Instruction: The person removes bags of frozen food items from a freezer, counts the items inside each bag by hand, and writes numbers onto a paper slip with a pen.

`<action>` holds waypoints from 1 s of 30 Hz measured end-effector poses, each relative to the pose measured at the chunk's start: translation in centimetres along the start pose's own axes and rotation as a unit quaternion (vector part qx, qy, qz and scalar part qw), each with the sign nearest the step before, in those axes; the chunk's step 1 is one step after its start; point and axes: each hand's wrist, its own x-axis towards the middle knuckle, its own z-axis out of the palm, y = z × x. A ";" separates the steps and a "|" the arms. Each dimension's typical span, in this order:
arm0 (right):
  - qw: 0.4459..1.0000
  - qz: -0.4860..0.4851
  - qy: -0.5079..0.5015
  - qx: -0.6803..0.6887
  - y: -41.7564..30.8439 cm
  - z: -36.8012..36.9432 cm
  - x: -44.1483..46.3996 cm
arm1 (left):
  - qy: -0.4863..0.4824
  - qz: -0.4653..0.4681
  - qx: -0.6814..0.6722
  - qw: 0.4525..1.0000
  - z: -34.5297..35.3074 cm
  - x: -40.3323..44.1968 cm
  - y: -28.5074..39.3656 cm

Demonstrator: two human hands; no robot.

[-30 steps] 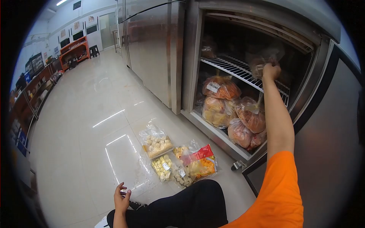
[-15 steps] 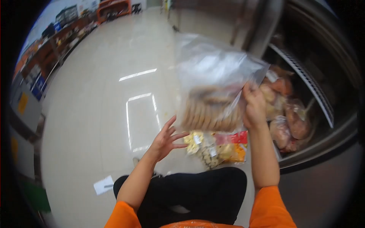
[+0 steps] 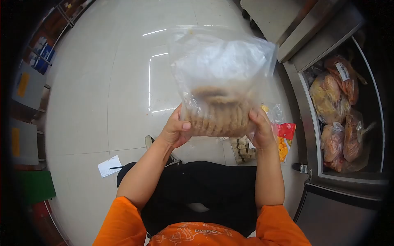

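A large clear plastic bag of brown breaded patties [image 3: 219, 117] is held up in front of me, above the floor. The patties stand in a row at the bottom, with a couple lying across the top; the upper part of the bag is loose, shiny plastic. My left hand [image 3: 175, 128] grips its lower left corner, thumb on the front. On the lower right side, my right hand [image 3: 262, 127] is closed round the edge. Behind and below lie other food bags, partly hidden: a bag of greyish rolled pieces [image 3: 243, 151] and a red and orange packet [image 3: 284, 137].
To the right, an open steel fridge compartment [image 3: 312, 135] holds several bags of meat [image 3: 333, 139]. White paper with a pen [image 3: 108, 166] lies on the tiled floor at left. Grey cabinets [image 3: 26, 139] and a green box [image 3: 37, 186] stand along the left edge.
My left hand, spread and apart from the bag before, has closed on its left side. My view has turned right and down, showing more of the fridge compartment.
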 end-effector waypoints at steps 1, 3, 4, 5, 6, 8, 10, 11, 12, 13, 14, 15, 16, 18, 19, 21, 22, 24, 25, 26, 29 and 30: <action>1.000 -0.003 -0.024 0.020 0.0 0.3 0.0 | 0.001 -0.003 -0.016 1.000 0.1 0.0 0.2; 0.997 -0.003 -0.061 0.041 -0.3 1.0 0.0 | 0.004 -0.005 -0.033 0.999 -0.3 -0.2 0.2; 0.996 -0.002 -0.075 0.041 -0.4 1.3 0.0 | 0.004 -0.006 -0.034 0.999 -0.9 -0.3 0.1; 0.995 0.000 -0.087 0.040 -0.4 1.3 0.1 | 0.004 -0.006 -0.036 0.999 -1.3 -0.4 0.1; 0.996 -0.008 -0.092 0.015 -0.2 1.3 0.1 | 0.001 -0.011 -0.041 0.999 -1.6 -0.4 0.1; 0.994 -0.026 -0.099 -0.036 0.2 1.1 0.0 | -0.005 -0.020 -0.052 0.998 -1.8 -0.5 0.1; 0.995 -0.024 -0.085 -0.042 0.1 1.4 -0.2 | 0.002 -0.020 -0.057 0.998 -2.1 -0.5 -0.1; 0.996 -0.024 -0.078 -0.046 0.1 1.4 -0.3 | 0.004 -0.020 -0.060 0.998 -2.1 -0.5 -0.2; 0.996 -0.021 -0.072 -0.042 0.1 1.3 -0.3 | 0.009 -0.023 -0.059 0.998 -2.0 -0.5 -0.3; 0.997 -0.016 -0.066 -0.039 0.1 1.2 -0.4 | 0.015 -0.027 -0.057 0.998 -1.8 -0.5 -0.3; 0.997 -0.012 -0.060 -0.037 0.1 1.1 -0.4 | 0.020 -0.029 -0.056 0.998 -1.6 -0.5 -0.3; 0.996 -0.018 -0.055 -0.070 0.1 1.1 -0.4 | 0.018 -0.025 -0.046 0.998 -1.4 -0.5 -0.3; 0.993 -0.024 -0.051 -0.102 0.1 1.2 -0.5 | 0.017 -0.020 -0.036 0.999 -1.2 -0.4 -0.3; 0.988 -0.031 -0.042 -0.143 0.3 1.2 -0.4 | 0.017 -0.011 -0.019 1.000 -0.6 -0.4 -0.2; 0.988 -0.031 -0.037 -0.150 0.4 1.1 -0.4 | 0.020 -0.008 -0.013 1.000 0.0 -0.5 0.0; 0.988 -0.033 -0.033 -0.149 0.5 1.2 -0.3 | 0.020 -0.001 -0.004 1.000 0.3 -0.4 0.0; 0.989 -0.034 -0.033 -0.141 0.4 1.3 -0.3 | 0.017 0.002 -0.002 1.000 0.3 -0.3 0.0; 0.987 -0.040 -0.025 -0.156 0.4 1.6 -0.3 | 0.014 0.007 0.011 1.000 0.2 -0.4 0.0; 0.983 -0.044 -0.017 -0.177 0.3 1.8 -0.3 | 0.015 0.008 0.022 1.000 0.2 -0.5 0.1; 0.979 -0.048 -0.007 -0.199 0.3 2.0 -0.3 | 0.016 0.008 0.033 0.999 0.1 -0.5 0.0; 0.977 -0.054 0.017 -0.207 0.0 2.7 -0.4 | 0.023 0.016 0.031 0.999 0.4 -0.4 0.0; 0.978 -0.059 0.012 -0.199 0.1 2.6 -0.4 | 0.027 0.015 0.027 0.999 0.3 -0.4 -0.1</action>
